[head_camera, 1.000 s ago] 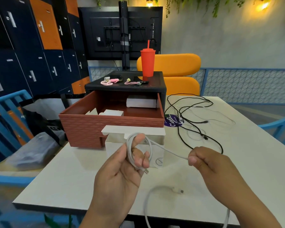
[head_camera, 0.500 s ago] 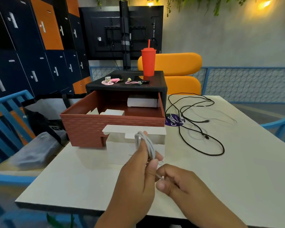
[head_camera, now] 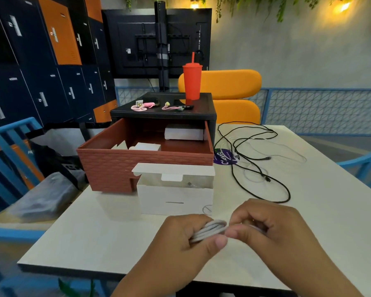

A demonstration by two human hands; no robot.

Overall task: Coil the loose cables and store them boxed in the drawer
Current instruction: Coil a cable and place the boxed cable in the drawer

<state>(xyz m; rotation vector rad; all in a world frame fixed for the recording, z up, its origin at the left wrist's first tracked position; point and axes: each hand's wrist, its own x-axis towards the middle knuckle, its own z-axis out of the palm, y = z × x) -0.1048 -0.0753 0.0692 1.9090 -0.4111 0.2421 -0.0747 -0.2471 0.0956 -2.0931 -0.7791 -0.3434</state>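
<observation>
**White cable bundled between both hands, box open on bench**

Both hands are together at the near edge of the bench [head_camera: 73,236], low in the head view. The left hand [head_camera: 180,243] is clamped on a white cable [head_camera: 210,230] wound into a tight bundle of several parallel strands; the thumb lies across the front of the bundle. The right hand [head_camera: 272,230] is closed on the other end of the same bundle, thumb and forefinger pinching it just beside the left thumb. The bundle is held off the bench surface.

Just beyond the hands stands a white box [head_camera: 176,198] with its lid flap tilted up and back. A small metal plug shows inside it; the rest of its contents cannot be made out. The box touches or nearly touches the front of a brown drawer [head_camera: 116,166], which is pulled out of a black cabinet [head_camera: 165,113]. In the drawer lie another white box [head_camera: 184,133] at the back and some white pieces at the front left.

On the cabinet top: a red cup [head_camera: 192,82] with a straw, and pink bands.

To the right of the drawer, a black cable [head_camera: 263,174] lies loose in wide loops on the bench, with a thin white cable [head_camera: 287,154] tangled beneath it. Both are well apart from the hands.
</observation>
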